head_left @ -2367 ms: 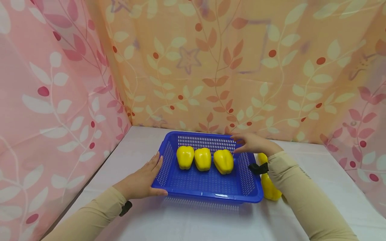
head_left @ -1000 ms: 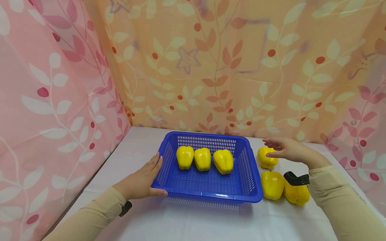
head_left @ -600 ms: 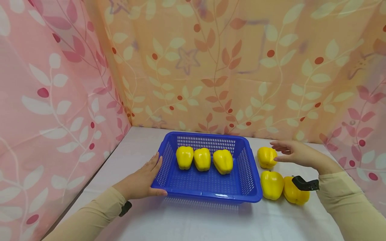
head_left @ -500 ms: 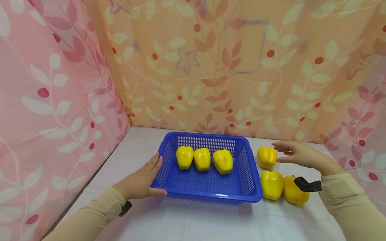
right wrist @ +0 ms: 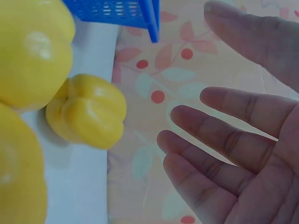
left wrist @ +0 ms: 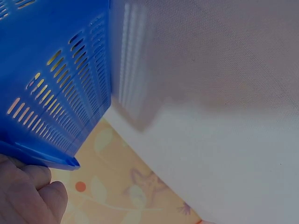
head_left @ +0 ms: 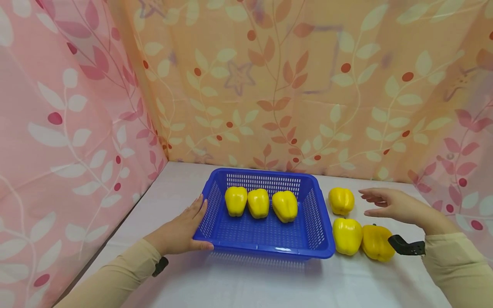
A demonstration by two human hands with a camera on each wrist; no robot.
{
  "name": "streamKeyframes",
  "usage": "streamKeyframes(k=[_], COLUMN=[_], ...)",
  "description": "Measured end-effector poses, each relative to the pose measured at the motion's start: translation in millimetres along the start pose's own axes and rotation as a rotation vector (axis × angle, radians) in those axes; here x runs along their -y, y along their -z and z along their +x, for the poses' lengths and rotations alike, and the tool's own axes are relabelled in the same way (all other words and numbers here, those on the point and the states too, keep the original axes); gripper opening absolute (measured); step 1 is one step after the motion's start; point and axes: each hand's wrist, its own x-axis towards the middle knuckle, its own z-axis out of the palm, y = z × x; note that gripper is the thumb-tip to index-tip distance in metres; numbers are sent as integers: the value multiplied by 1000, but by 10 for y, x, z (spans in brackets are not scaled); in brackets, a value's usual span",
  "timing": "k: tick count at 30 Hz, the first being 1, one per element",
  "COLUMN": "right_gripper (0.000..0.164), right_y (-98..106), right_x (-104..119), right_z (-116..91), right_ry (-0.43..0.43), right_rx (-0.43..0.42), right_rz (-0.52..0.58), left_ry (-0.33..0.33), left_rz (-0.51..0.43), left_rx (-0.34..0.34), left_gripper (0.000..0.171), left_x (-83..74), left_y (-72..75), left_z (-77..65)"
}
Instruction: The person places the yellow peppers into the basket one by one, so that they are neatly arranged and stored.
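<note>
From my remote seat, I see that the right hand point(head_left: 398, 208) has left the blue basket point(head_left: 250, 248) and now hangs to the right of the far pepper point(head_left: 341, 201), apart from it. Its fingers point(right wrist: 224, 135) are loosely extended and grip nothing, so this hand is free for work. The near pepper point(head_left: 347, 237) and the rightmost pepper point(head_left: 377, 243) also lie on the tabletop point(head_left: 250, 284), outside the basket. Inside, three peppers point(head_left: 258, 203) stay in their row (I notice no shift). The left hand point(head_left: 180, 231) remains with straight fingers touching the basket's left rim.
</note>
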Motion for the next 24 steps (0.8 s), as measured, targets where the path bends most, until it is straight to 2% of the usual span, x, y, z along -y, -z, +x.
streamKeyframes(k=[9, 24], right_gripper=[69, 62], right_y=[-89, -249], right_x=[-143, -333], right_z=[-117, -281], right_ry=[-42, -53], right_rx=[27, 84], right_rz=[8, 109], left_ry=[-3, 5], left_rz=[3, 9], left_rx=[-6, -2], left_gripper=[116, 116], left_x=[16, 20], left_y=[-20, -23], left_z=[3, 9])
